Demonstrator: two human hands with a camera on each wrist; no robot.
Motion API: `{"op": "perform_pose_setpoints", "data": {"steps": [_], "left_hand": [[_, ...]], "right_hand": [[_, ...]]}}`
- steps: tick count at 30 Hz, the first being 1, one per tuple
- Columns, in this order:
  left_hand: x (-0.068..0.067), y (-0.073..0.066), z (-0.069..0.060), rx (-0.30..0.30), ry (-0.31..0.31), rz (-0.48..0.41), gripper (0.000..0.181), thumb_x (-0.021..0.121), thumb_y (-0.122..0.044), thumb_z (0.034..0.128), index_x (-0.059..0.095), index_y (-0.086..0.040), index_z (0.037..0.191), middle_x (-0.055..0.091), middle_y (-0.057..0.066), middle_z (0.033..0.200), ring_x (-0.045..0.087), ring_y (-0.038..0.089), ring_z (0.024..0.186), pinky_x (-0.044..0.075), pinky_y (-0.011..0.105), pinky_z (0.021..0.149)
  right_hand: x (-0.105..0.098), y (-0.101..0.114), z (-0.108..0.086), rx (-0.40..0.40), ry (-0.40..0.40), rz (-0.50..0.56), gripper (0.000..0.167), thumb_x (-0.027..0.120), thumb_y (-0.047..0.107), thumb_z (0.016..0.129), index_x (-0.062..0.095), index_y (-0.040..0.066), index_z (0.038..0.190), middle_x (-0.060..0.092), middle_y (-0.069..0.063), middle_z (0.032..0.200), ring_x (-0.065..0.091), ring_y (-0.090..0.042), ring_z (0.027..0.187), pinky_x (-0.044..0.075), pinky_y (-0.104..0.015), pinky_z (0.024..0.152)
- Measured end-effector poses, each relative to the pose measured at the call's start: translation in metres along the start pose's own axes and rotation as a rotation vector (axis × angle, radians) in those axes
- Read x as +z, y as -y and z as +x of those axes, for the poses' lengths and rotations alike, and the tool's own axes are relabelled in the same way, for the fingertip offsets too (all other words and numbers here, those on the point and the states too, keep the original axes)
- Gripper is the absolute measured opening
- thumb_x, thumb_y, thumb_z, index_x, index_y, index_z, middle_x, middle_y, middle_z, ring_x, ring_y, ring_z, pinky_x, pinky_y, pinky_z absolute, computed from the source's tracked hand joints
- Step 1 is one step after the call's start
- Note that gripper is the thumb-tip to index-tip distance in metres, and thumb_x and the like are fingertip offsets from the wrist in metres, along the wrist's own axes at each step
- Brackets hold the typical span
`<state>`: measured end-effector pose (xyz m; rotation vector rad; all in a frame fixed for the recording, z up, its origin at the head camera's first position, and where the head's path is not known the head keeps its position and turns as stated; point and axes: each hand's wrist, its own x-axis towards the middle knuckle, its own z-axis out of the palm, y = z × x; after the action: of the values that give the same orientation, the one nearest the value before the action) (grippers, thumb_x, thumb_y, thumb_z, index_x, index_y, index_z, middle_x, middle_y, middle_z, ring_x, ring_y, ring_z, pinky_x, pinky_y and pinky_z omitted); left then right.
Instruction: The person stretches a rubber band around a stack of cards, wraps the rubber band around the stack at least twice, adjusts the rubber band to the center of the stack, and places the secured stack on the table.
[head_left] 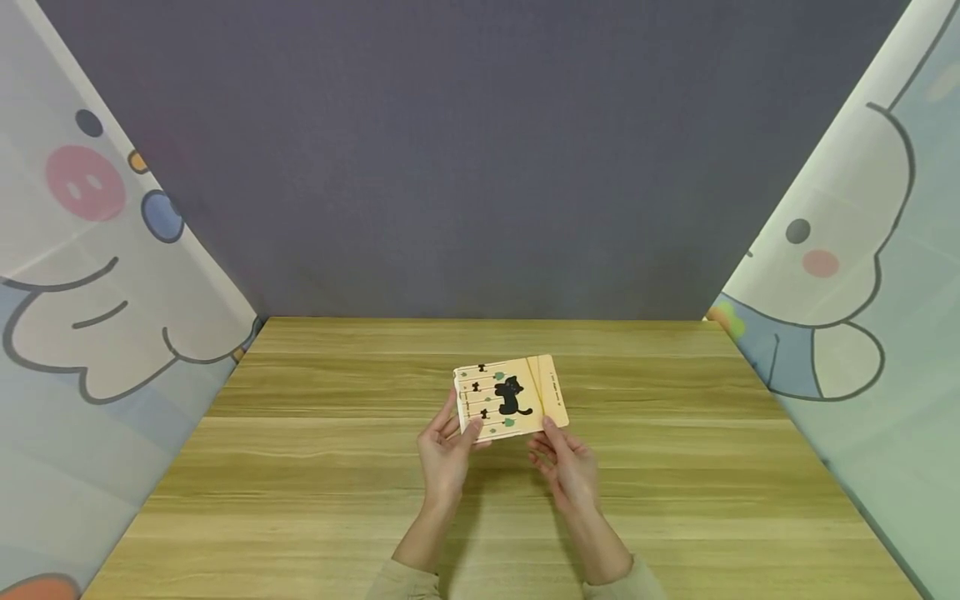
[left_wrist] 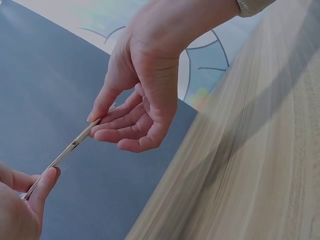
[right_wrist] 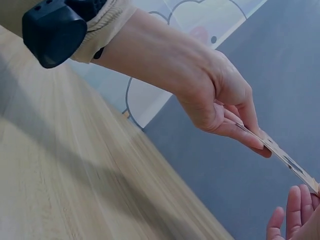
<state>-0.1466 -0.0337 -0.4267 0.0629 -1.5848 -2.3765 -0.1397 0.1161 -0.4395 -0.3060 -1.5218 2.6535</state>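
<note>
A small cream notebook (head_left: 486, 385) with a black cat on its cover is held up, tilted, above the wooden table. Its left end is gripped by my left hand (head_left: 444, 457), thumb on the cover and fingers beneath. My right hand (head_left: 574, 475) pinches at the lower edge near the right end. There, a thin yellowish band (head_left: 534, 380) crosses the cover and narrows toward my right thumb. Both wrist views show the notebook edge-on, in the left wrist view as a thin stack (left_wrist: 70, 149). What my right fingers do underneath is partly hidden.
The wood-grain table (head_left: 315, 500) spreads below both hands. A dark grey panel (head_left: 480, 167) rises at its back edge. Curtains with cartoon animals stand at the left (head_left: 45, 333) and right (head_left: 922, 333).
</note>
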Motion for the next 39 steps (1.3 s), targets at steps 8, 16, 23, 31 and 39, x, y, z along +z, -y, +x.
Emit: {"op": "perform_pose_setpoints", "data": {"steps": [8, 16, 23, 31, 39], "left_hand": [[0.004, 0.002, -0.003, 0.041, 0.033, 0.011, 0.056, 0.061, 0.013, 0.0754, 0.043, 0.003, 0.127, 0.057, 0.028, 0.104, 0.063, 0.031, 0.081, 0.058, 0.037, 0.058], [0.002, 0.001, -0.002, 0.005, 0.015, 0.012, 0.056, 0.061, 0.013, 0.0757, 0.044, 0.001, 0.127, 0.057, 0.028, 0.104, 0.064, 0.028, 0.080, 0.058, 0.036, 0.057], [-0.001, -0.003, 0.000, 0.010, 0.016, 0.019, 0.055, 0.061, 0.013, 0.0755, 0.045, 0.001, 0.127, 0.057, 0.027, 0.106, 0.063, 0.028, 0.080, 0.057, 0.039, 0.057], [-0.008, 0.011, 0.006, 0.111, 0.073, 0.012, 0.055, 0.062, 0.010, 0.0759, 0.044, 0.003, 0.127, 0.058, 0.025, 0.105, 0.064, 0.027, 0.080, 0.058, 0.035, 0.055], [-0.005, -0.007, 0.000, -0.010, 0.046, 0.028, 0.056, 0.060, 0.013, 0.0760, 0.043, 0.000, 0.128, 0.056, 0.025, 0.108, 0.063, 0.029, 0.083, 0.058, 0.037, 0.058]], "right_hand": [[-0.015, -0.027, 0.013, -0.001, 0.098, 0.017, 0.021, 0.060, 0.025, 0.086, 0.066, 0.004, 0.088, 0.067, -0.007, 0.080, 0.065, -0.018, 0.074, 0.057, -0.034, 0.072], [-0.030, -0.043, 0.027, 0.031, 0.046, -0.092, 0.034, 0.064, 0.031, 0.081, 0.065, 0.000, 0.092, 0.067, -0.011, 0.083, 0.065, -0.023, 0.077, 0.057, -0.037, 0.072], [-0.045, -0.024, 0.025, -0.116, 0.223, -0.454, 0.031, 0.061, 0.023, 0.085, 0.064, -0.005, 0.096, 0.066, -0.016, 0.085, 0.064, -0.025, 0.071, 0.058, -0.035, 0.063], [-0.019, 0.049, -0.011, -0.167, 0.227, -0.705, 0.022, 0.067, 0.011, 0.079, 0.064, -0.006, 0.091, 0.065, -0.013, 0.082, 0.060, -0.015, 0.066, 0.057, -0.027, 0.059], [-0.019, 0.074, 0.000, -0.411, 0.269, -0.900, 0.014, 0.071, 0.010, 0.074, 0.068, 0.002, 0.085, 0.066, -0.005, 0.081, 0.057, -0.010, 0.070, 0.054, -0.022, 0.058]]}}
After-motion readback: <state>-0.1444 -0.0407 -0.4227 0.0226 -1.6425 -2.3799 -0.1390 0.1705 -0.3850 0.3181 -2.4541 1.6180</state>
